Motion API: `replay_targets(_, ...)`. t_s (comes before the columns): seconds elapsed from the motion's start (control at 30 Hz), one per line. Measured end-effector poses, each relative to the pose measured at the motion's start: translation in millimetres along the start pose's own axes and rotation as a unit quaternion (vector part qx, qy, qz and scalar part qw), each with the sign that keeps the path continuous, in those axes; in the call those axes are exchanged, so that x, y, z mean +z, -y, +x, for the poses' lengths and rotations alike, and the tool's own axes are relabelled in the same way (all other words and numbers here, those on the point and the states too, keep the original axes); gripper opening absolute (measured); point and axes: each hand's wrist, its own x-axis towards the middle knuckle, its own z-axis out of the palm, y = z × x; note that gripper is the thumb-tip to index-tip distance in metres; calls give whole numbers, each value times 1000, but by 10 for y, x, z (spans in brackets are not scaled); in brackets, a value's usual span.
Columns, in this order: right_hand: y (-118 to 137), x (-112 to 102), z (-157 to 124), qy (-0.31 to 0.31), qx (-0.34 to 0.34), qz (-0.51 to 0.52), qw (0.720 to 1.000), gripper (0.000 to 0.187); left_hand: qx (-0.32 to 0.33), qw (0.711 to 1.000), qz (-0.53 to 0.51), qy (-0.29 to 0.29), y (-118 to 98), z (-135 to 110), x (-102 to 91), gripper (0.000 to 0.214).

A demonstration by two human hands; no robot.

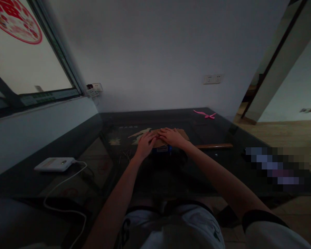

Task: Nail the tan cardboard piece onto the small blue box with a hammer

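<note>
A piece of brown cardboard (183, 133) lies near the middle of the dark table, on or just above a small blue object (163, 149) with a pale label. My left hand (146, 143) rests over the cardboard's left part, fingers stretched forward. From the right, my right hand (173, 137) lies flat across its top, and the fingertips of both hands nearly meet. What is under the palms is hidden. Several thin pale sticks (125, 155) are scattered left of my left hand. Beyond them is a cream cut-out shape (139, 134), partly behind the fingers.
A brown wooden rod (214, 146) lies right of the cardboard. Farther back is a pink ribbon-like item (207, 114). At left, a white power bank (55, 164) trails a white cable (64, 180) over the table's front edge. A blurred-out object (274, 166) sits at right.
</note>
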Motion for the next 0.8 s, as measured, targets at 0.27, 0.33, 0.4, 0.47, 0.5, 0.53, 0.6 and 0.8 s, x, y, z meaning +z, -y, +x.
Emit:
replay_targets(0.27,3,-29,39,31,8,-12,999,42,-15,998,44,30,-77,-26,-45,31)
replay_targets(0.33,-4,-27,54,32,12,-9,999,41,-14,998,52,29,-93,-23,-47,31)
replay_targets(0.4,-2,-24,53,28,15,-6,999,40,-10,998,58,31,-99,-24,-45,31)
replay_targets(0.47,5,-19,39,17,17,-1,1000,40,-9,998,56,29,-98,-30,-43,31)
replay_targets(0.5,10,-14,29,8,18,2,1000,40,-9,998,54,27,-96,-34,-41,31)
replay_targets(0.53,15,-9,19,-2,20,6,1000,40,-9,998,50,24,-94,-37,-40,31)
replay_targets(0.6,25,0,4,-29,27,19,999,39,-10,999,39,14,-88,-39,-40,32)
replay_targets(0.8,30,-52,30,-110,22,99,989,31,-5,999,-31,-29,-59,0,-58,34)
